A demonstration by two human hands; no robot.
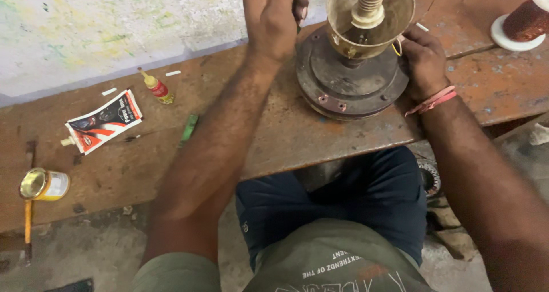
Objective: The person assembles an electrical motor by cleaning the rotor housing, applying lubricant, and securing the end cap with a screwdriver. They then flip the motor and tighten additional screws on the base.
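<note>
The left hand (273, 17) is raised just left of the cup (370, 17) — its back faces the camera, so whether its fingers are spread or pinching cannot be told. The right hand (423, 60) rests against the cup's right side, fingers curled near a yellow wire (396, 48). The brass-coloured cup, with a ribbed post (370, 0) inside, sits on a round dark base (351, 80) on the table (274, 132). Farther left lie a sachet (106, 122), a glue bottle (156, 86) and a tin (44, 184).
</note>
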